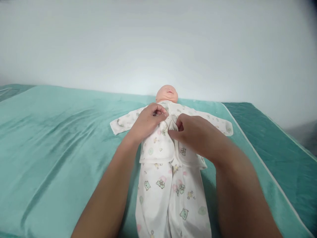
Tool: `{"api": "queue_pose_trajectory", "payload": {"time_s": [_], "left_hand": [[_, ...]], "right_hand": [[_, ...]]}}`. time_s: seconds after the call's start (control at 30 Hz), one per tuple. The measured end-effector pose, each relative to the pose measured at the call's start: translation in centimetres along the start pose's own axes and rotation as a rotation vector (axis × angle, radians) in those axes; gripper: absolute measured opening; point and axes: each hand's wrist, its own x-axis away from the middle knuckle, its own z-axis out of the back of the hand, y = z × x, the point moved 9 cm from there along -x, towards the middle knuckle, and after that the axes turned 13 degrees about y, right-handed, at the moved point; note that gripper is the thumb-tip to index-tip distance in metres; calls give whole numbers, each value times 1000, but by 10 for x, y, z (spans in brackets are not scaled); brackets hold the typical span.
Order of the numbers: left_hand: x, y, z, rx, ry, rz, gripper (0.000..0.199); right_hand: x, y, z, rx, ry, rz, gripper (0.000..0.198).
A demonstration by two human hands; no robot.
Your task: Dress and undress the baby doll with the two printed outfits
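A baby doll [167,93] lies on its back, dressed in a white printed baby jacket [156,145] and matching trousers [158,195]. The jacket's sleeves are spread out to both sides. My left hand [151,120] pinches the jacket's front edge at the chest, thumb against forefinger. Just right of it and slightly lower, my right hand [189,132] is closed on the other front edge, fingers curled. Below my hands the two front panels hang apart, showing a gap down to the hem. Any fastener between the fingertips is hidden.
A light turquoise blanket [61,158] with several wrinkles lies under the doll. Along its white-edged right side shows a darker teal cover [277,148]. A pale wall [99,43] rises behind the doll's head.
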Motion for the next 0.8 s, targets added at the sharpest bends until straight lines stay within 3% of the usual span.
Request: {"api": "queue_pose_trajectory", "payload": {"time_s": [0.17, 0.27, 0.4, 0.53, 0.8], "left_hand": [[9, 10, 4, -68, -153, -16, 15], [16, 16, 1, -100, -287, -76, 14], [17, 17, -4, -119, -334, -108, 16], [18, 18, -9, -98, -350, -123, 15], [22, 13, -8, 96, -359, 47, 19]], "right_hand": [[2, 1, -9, -12, -174, 15, 41], [-6, 7, -14, -187, -275, -9, 39], [-10, 7, -20, -501, -383, -50, 39], [-10, 7, -25, -641, -413, -95, 37], [-12, 1, -24, -794, -353, -61, 37]]}}
